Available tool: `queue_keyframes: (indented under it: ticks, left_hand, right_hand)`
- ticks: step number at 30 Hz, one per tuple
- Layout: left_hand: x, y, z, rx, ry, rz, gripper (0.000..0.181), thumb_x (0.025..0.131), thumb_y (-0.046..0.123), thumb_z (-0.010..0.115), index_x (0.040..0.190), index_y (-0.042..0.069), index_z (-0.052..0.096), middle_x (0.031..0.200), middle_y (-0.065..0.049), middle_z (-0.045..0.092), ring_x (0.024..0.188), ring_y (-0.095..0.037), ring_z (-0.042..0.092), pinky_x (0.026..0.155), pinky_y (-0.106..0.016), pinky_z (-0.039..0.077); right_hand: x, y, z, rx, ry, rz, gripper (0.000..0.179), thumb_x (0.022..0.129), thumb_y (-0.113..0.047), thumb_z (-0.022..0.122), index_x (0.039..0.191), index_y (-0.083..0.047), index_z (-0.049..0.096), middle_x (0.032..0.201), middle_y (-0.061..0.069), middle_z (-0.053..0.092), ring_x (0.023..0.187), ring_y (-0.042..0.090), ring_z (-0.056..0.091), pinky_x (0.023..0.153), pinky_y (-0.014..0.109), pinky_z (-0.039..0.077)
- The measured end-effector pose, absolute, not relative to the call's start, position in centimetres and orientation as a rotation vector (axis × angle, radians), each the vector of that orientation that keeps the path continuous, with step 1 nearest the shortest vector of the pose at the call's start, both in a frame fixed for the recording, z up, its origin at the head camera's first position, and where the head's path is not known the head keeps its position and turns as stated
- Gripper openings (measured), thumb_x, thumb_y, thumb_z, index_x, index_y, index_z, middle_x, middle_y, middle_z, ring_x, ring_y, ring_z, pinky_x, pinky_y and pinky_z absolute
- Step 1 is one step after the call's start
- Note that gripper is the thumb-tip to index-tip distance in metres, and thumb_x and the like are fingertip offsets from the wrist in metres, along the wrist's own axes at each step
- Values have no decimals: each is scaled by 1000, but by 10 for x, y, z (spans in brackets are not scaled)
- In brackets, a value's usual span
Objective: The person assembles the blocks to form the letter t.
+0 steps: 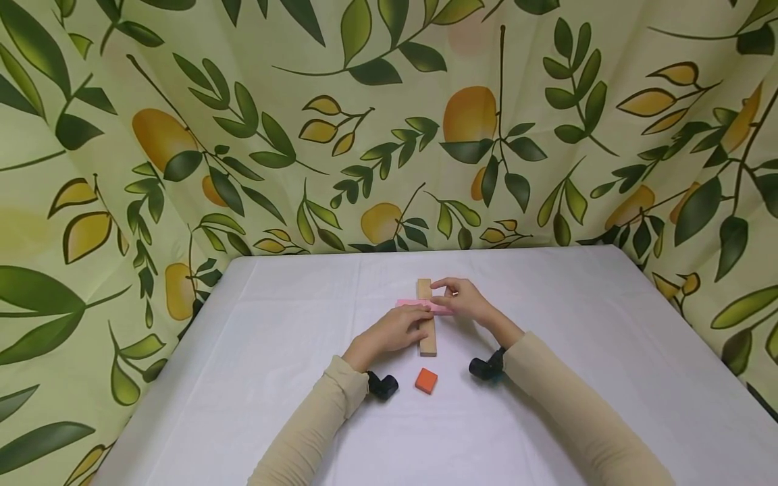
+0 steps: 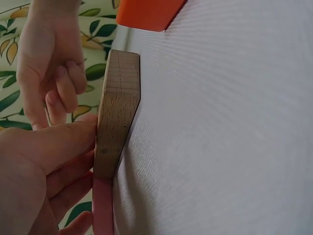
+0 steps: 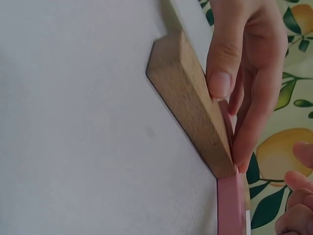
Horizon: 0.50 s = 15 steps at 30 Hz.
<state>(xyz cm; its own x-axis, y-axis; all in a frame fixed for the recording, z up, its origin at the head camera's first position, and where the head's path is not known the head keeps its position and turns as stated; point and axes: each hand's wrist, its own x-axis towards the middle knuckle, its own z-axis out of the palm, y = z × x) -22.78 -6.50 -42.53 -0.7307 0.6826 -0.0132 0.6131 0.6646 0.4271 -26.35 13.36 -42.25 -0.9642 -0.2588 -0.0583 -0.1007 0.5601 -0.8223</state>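
Note:
Two wooden blocks, a near one [image 1: 428, 343] and a far one [image 1: 424, 287], lie in line on the table, with a pink strip [image 1: 442, 311] crossing between them. My left hand [image 1: 396, 329] rests over this cross. Its thumb touches the near wooden block [image 3: 188, 98], and its other fingers reach to the pink piece [image 3: 230, 200]. To the right, my right hand [image 1: 463, 298] hovers by the pink strip's right end, fingers loosely bent. Nothing shows in its grasp. An orange square block [image 1: 426, 381] lies apart, nearer to me.
A white cloth covers the table [image 1: 273, 378]. Behind it hangs a curtain [image 1: 389, 135] printed with leaves and fruit. Black wrist devices sit on the left wrist [image 1: 383, 387] and the right wrist [image 1: 485, 368].

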Motion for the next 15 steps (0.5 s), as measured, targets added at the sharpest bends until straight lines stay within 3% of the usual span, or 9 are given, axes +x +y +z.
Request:
queue_keyframes:
  ticks: [6,15]
  left_hand:
    - [-228,-66,-424,1105,2706,605,42,97,20,57,135,3,54,145,-11,52,142,-24,43,119,-39,34]
    - [-229,-66,-427,1137,2719,608,40,97,19,56,133,3,56,143,-11,55,138,-23,47,117,-38,37]
  right_hand:
    - [-253,132,-420,-276,2588,-1415,39,89,-18,66,123,-2,62,70,-3,44,61,12,38,50,19,31]
    - [-242,129,-415,-344,2568,-1476,41,87,-20,68,121,1,62,68,-3,43,63,12,38,51,20,30]
